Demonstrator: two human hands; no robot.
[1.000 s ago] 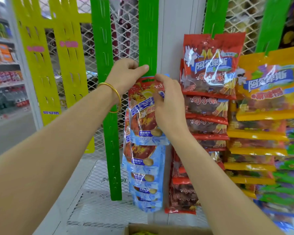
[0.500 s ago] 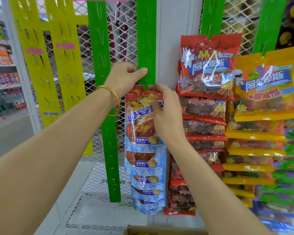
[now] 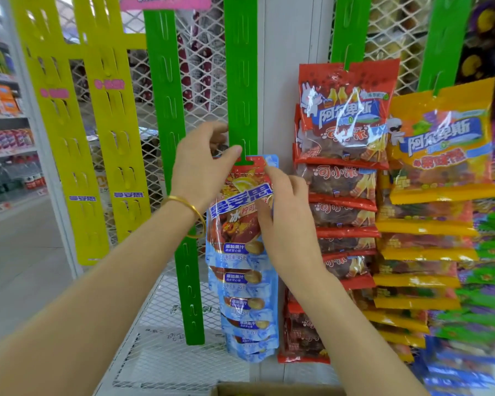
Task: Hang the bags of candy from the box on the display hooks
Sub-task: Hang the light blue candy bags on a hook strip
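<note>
While the left hand pinches the green strip and the right hand lies on the candy bag midway down it, grasp unclear, the hole may miss the hook, letting it fall.

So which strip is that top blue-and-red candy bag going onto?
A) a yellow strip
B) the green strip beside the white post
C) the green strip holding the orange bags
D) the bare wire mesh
B: the bag has its top edge at a hook tab on the green strip next to the white post.
</note>
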